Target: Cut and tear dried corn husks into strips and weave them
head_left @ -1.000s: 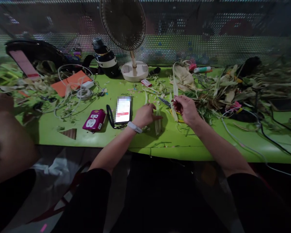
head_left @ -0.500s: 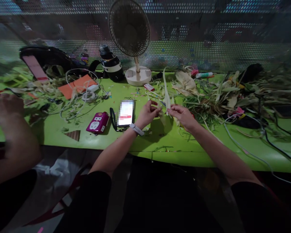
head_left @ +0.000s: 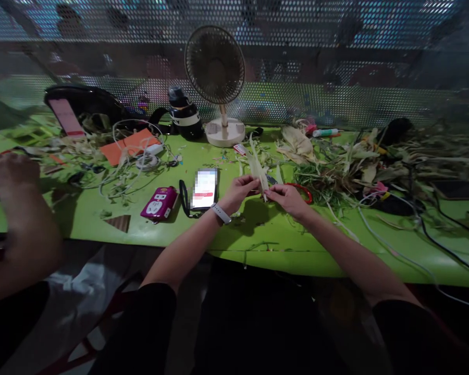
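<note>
A pale corn husk strip (head_left: 257, 165) stands tilted up and to the left between my two hands above the table. My left hand (head_left: 238, 192), with a light band at the wrist, pinches the strip's left side near its lower end. On the other side, the thumb and fingertips of my right hand (head_left: 289, 199) are closed on the bottom end of the same husk. A red loop like a scissors handle (head_left: 305, 191) lies just beyond the right hand. Small pale husk pieces (head_left: 279, 174) are behind the fingers.
A phone (head_left: 205, 190) and a magenta power adapter (head_left: 159, 203) lie left of my hands. Behind stand a fan (head_left: 220, 130) and a black bottle (head_left: 185, 117). Piled husks (head_left: 347, 172) and cables cover the right. A co-worker's arm (head_left: 27, 224) rests at far left.
My left hand has moved right and now grips the husk strip beside my right hand. The strip, upright before, leans left and sits lower. The view has tilted up slightly.
</note>
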`<action>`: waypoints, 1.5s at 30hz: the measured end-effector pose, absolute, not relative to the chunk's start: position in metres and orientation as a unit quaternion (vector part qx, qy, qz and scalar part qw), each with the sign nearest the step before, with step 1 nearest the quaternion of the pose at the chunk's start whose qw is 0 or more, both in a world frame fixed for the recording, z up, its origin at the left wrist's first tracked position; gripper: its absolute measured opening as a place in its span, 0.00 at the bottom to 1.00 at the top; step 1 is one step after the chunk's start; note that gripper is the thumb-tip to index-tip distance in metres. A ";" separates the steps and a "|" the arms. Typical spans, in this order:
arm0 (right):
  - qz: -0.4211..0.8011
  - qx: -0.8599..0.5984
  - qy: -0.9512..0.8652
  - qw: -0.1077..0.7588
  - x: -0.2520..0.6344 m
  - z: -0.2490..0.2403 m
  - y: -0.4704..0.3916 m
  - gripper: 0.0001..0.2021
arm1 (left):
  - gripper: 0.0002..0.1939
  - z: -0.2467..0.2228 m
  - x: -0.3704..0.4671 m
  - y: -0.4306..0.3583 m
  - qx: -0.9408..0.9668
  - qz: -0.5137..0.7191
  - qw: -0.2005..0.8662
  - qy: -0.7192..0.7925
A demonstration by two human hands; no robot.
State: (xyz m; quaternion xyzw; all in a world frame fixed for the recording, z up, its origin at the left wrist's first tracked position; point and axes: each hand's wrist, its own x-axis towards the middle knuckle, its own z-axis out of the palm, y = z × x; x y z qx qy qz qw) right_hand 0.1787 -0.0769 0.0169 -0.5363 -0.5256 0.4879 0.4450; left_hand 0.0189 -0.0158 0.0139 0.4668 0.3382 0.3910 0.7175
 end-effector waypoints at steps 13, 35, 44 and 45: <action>0.469 -0.524 -0.579 0.413 0.181 0.017 -0.076 0.19 | 0.09 0.015 0.018 -0.016 0.373 0.338 0.767 0.397; 0.554 -0.528 -0.475 0.435 0.186 0.015 -0.072 0.14 | 0.19 0.016 0.021 -0.024 0.457 0.380 0.737 0.321; 0.548 -0.514 -0.486 0.446 0.193 0.011 -0.069 0.12 | 0.22 0.016 0.020 -0.024 0.467 0.358 0.757 0.283; 0.547 -0.514 -0.488 0.445 0.194 0.010 -0.068 0.12 | 0.23 0.016 0.020 -0.024 0.466 0.354 0.762 0.277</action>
